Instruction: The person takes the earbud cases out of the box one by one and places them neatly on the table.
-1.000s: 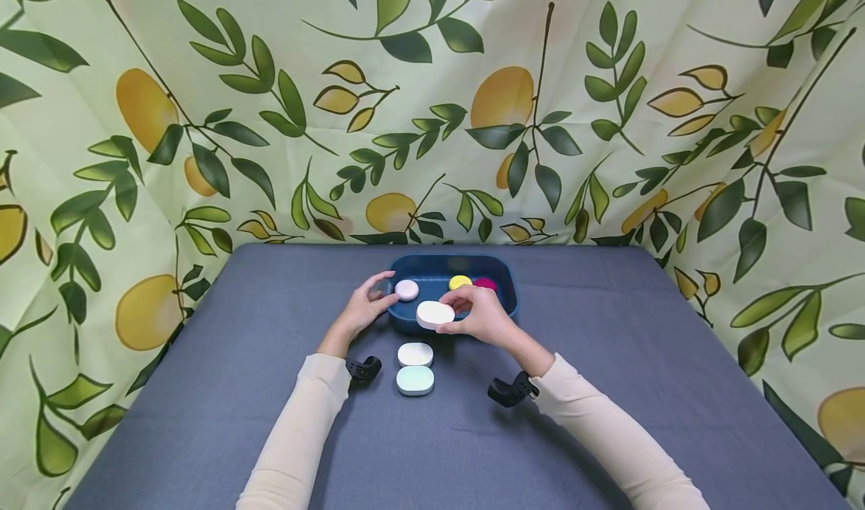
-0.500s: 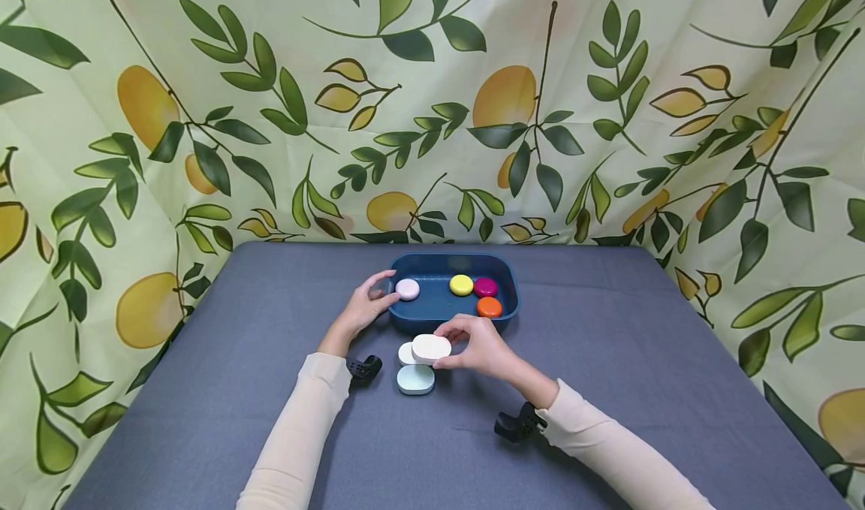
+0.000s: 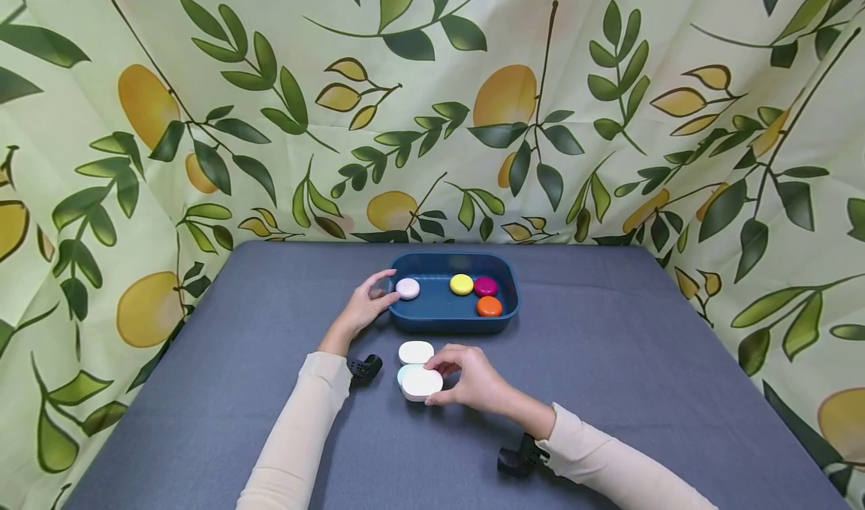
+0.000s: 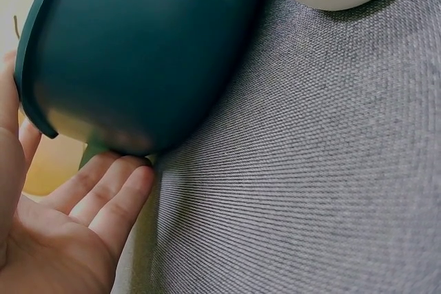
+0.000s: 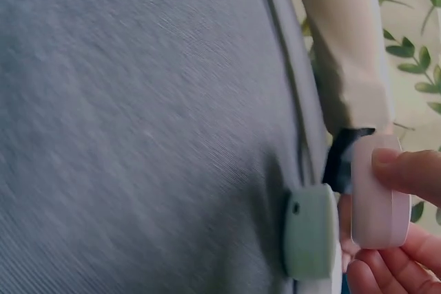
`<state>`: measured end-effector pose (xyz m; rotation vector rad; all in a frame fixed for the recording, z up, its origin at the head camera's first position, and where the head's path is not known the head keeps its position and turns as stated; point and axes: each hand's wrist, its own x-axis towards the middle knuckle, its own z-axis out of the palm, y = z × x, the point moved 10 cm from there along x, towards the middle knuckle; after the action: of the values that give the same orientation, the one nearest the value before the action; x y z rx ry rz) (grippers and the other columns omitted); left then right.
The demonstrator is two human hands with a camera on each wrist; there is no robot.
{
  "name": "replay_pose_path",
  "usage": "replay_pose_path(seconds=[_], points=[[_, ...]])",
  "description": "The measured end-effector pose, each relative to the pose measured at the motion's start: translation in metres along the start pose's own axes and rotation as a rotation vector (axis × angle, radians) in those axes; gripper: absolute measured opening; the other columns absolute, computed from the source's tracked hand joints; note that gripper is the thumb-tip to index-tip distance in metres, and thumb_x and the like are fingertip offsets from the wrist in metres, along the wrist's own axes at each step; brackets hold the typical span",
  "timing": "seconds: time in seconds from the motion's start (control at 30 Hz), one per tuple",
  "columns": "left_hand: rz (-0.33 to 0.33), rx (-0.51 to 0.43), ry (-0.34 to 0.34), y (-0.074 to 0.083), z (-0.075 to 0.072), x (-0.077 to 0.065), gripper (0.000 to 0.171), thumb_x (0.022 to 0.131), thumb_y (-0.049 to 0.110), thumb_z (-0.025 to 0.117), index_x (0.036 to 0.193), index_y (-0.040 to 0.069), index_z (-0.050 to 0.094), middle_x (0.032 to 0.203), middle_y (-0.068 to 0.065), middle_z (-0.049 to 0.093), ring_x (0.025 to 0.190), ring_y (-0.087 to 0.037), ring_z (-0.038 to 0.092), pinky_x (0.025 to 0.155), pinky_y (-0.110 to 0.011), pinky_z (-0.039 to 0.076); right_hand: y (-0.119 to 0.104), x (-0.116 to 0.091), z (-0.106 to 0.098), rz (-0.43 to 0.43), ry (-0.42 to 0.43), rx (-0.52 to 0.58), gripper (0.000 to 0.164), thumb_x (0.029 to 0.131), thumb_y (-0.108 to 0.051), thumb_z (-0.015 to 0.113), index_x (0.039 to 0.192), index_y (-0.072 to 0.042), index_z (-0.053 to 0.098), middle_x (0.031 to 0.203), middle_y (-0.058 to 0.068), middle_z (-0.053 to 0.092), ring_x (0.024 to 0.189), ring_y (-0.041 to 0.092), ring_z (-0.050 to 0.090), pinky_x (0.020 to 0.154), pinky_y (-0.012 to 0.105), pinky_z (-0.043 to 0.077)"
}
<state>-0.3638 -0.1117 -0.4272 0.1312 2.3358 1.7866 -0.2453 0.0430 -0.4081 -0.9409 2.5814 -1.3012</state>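
In the head view my right hand (image 3: 473, 380) pinches a white oval case (image 3: 422, 384) between thumb and fingers. It covers most of the mint oval case (image 3: 402, 375) lying beneath it. The right wrist view shows the held case (image 5: 375, 201) pale pink, apart from the mint case (image 5: 309, 232), which has a small dark hole in its side. Another white oval case (image 3: 415, 352) lies just behind. My left hand (image 3: 365, 304) holds the left wall of a dark blue bin (image 3: 439, 321); several of its fingers (image 4: 114, 194) touch the bin's outside in the left wrist view.
Inside the bin are a pale lilac disc (image 3: 408, 288) by my left thumb, and yellow (image 3: 462, 284), magenta (image 3: 485, 287) and orange (image 3: 489, 306) discs at the right. A grey-blue cloth (image 3: 608, 345) covers the table. A leaf-patterned curtain (image 3: 432, 119) stands behind.
My right hand has carried the white oval case from above the bin's front edge toward me, past the other white case, to over the mint one. My left hand stays at the bin.
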Motion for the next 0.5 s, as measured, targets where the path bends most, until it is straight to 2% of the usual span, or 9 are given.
replay_pose_path(seconds=[0.27, 0.5], points=[[0.006, -0.005, 0.000, -0.002, 0.000, 0.003, 0.056, 0.094, 0.013, 0.061, 0.145, 0.011, 0.040, 0.149, -0.031, 0.038, 0.140, -0.040, 0.040, 0.112, -0.052, 0.039, 0.004, -0.009, 0.016, 0.051, -0.013, 0.033, 0.038, 0.066, -0.016, 0.089, 0.099, -0.006, 0.071, 0.092, 0.005, 0.066, 0.079, -0.002, 0.056, 0.073, 0.014, 0.054], [0.015, -0.005, 0.006, -0.001, 0.000, 0.003, 0.055, 0.094, 0.012, 0.061, 0.145, 0.009, 0.040, 0.144, -0.031, 0.044, 0.134, -0.039, 0.047, 0.110, -0.051, 0.042, 0.007, -0.013, 0.024, 0.057, -0.007, -0.007, 0.038, 0.063, -0.015, 0.090, 0.096, -0.007, 0.072, 0.083, 0.003, 0.063, 0.073, 0.002, 0.055, 0.067, 0.014, 0.052]])
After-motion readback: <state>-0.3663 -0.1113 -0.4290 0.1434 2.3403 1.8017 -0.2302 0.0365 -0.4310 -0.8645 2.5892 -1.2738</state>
